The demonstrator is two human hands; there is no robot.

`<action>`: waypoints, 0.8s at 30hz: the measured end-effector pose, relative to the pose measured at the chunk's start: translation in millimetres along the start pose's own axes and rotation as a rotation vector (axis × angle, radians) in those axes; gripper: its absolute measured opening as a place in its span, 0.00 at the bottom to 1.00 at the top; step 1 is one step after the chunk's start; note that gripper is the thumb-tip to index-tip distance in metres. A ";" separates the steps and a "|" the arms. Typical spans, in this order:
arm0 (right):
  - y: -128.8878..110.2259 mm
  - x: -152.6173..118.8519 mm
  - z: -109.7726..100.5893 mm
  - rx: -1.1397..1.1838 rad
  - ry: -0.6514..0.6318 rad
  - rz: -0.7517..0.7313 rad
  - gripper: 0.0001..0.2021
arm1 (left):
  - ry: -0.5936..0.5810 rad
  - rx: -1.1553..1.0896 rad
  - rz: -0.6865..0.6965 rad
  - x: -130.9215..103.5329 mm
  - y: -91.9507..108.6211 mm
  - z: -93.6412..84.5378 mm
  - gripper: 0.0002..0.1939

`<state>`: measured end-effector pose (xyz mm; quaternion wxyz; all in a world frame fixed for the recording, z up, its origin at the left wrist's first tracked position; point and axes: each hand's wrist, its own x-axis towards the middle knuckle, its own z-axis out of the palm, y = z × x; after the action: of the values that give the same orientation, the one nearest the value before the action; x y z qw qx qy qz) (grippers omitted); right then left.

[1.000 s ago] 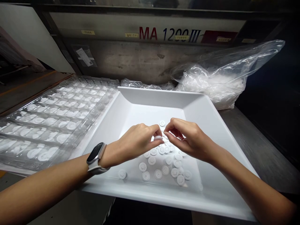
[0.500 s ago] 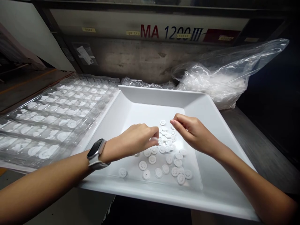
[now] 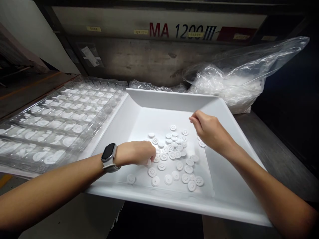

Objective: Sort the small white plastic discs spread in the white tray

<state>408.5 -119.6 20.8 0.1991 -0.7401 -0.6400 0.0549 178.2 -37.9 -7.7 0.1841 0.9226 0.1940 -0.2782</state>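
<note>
Dozens of white discs [image 3: 191, 186]: lying loose, some overlapping, on the floor of the white tub [image 3: 154, 203]; probably light, stiff plastic, a bit slippery, best pinched by the rim (the spoked centres look the more delicate part).
Left hand [image 3: 138, 152]: fingers curled down among the discs, a white edge showing below them; whether it is gripped or only touched, I cannot tell.
Right hand [image 3: 206, 127]: thumb and fingertips drawn together above the tub, no piece visible between them.
Clear tray [image 3: 101, 116]: left of the tub, white parts in its pockets.
Clear bag [image 3: 231, 84]: behind the tub at right, white contents.
Machine panel [image 3: 129, 21]: "MA 1200 III"; yellow labels [image 3: 94, 29] too small to read.
Watch [image 3: 109, 151]: dark screen, no brand legible.
</note>
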 end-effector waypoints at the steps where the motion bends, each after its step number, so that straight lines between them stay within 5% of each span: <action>1: 4.2 1.7 -2.6 -0.042 0.024 0.050 0.10 | 0.000 0.011 0.000 -1.2 1.2 -0.8 0.09; 6: 28.0 5.6 -11.7 -0.239 -0.103 0.226 0.13 | 0.033 0.093 -0.016 -6.9 9.0 -4.9 0.06; 10: 32.1 -0.8 -5.3 -0.263 -0.566 0.134 0.12 | 0.056 0.184 -0.044 -10.3 14.3 -10.3 0.08; 14: 11.8 -14.7 4.7 -0.199 -0.933 -0.041 0.07 | 0.002 0.246 -0.066 -12.8 20.4 -11.8 0.09; 24: -25.1 -32.6 10.8 -0.281 -1.078 -0.074 0.06 | -0.290 0.286 -0.156 -21.3 48.0 -9.3 0.04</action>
<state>375.9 -146.2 14.4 -0.2550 -0.6036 -0.6781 0.3328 188.0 -80.3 23.2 0.0550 0.8718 0.1947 -0.4461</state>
